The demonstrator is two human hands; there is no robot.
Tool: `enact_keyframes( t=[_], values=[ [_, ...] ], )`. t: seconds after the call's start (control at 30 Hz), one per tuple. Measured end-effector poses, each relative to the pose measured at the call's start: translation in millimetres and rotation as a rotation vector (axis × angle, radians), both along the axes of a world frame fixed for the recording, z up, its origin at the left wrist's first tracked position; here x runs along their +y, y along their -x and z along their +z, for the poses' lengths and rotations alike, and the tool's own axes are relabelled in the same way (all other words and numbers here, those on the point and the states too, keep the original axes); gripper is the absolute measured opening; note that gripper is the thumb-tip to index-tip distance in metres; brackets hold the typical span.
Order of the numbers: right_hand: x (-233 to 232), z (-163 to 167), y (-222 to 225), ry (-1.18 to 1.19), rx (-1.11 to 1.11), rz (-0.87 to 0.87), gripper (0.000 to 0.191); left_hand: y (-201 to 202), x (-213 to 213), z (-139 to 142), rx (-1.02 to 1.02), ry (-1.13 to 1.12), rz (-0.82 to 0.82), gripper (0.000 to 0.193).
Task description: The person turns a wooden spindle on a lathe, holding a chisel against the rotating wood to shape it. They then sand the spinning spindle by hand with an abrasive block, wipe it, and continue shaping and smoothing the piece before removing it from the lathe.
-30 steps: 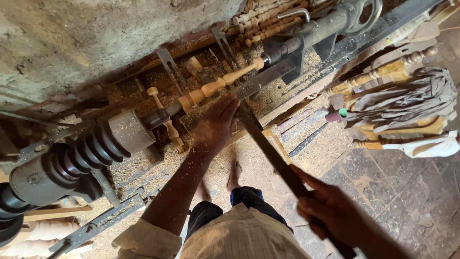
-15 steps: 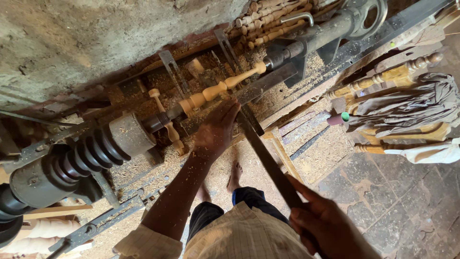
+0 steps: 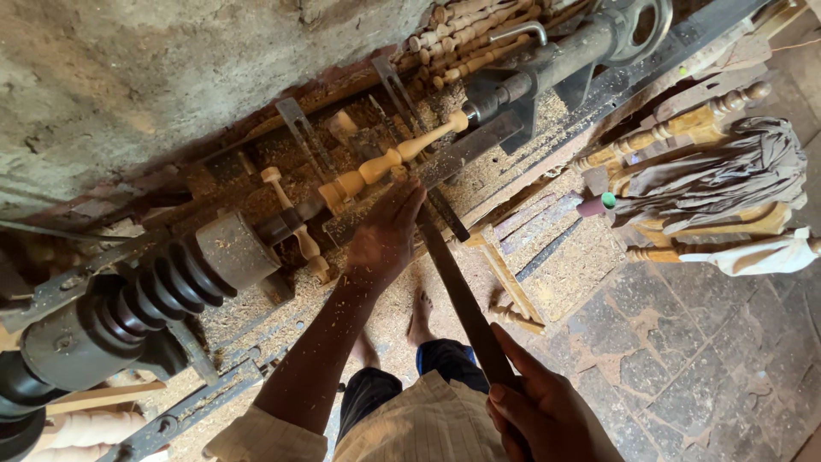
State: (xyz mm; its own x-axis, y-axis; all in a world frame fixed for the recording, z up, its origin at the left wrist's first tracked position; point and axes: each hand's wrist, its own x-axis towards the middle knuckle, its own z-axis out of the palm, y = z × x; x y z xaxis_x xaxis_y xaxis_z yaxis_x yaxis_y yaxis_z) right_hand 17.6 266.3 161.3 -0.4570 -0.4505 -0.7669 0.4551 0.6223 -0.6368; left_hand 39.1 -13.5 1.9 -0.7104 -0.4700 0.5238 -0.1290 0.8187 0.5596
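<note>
Head view: compared with half a second earlier, the left hand (image 3: 386,235) sits in nearly the same spot, fingers pressed flat on the long turning chisel (image 3: 466,299) at the tool rest (image 3: 466,150); the right hand (image 3: 543,411) has come up, wrapped around the chisel's handle end. The chisel tip stays at the pale turned spindle (image 3: 393,158), mounted between the lathe's drive end (image 3: 227,252) and tailstock (image 3: 547,68), so cutting likely continues. No containers visible; sawdust (image 3: 556,265) covers the lathe bed and floor.

pale smooth wooden spindle (image 3: 389,161), dark matt metal chisel (image 3: 462,299)
</note>
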Motion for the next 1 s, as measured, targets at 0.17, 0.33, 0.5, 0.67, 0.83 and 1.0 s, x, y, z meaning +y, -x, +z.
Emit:
enact_keyframes(
  t=[0.17,0.33,0.5,0.67,0.83,1.0],
  values=[
    [-8.6,10.4,2.4,-0.080,-0.030,0.017,0.078,0.2,-1.0,-3.1,-0.047,0.041,0.000,0.044],
    [-12.2,17.1,9.0,-0.119,-0.055,0.061,0.079,1.6,-0.3,-4.3,-0.020,0.008,0.006,0.041],
    [-9.8,18.6,17.5,-0.016,-0.084,0.025,0.083,2.4,0.6,-2.2,-0.008,-0.003,0.027,0.040],
    [1.4,26.7,53.8,-0.171,0.003,0.213,0.079,7.3,0.5,4.7,0.027,-0.009,0.053,0.034],
    [13.8,36.2,105.9,-0.054,-0.018,0.387,0.075,14.9,4.1,10.5,0.104,0.015,0.126,0.023],
    [8.8,35.0,177.4,-0.206,-0.092,0.453,0.072,28.5,11.2,0.7,0.106,-0.013,0.199,0.027]
  ],
)
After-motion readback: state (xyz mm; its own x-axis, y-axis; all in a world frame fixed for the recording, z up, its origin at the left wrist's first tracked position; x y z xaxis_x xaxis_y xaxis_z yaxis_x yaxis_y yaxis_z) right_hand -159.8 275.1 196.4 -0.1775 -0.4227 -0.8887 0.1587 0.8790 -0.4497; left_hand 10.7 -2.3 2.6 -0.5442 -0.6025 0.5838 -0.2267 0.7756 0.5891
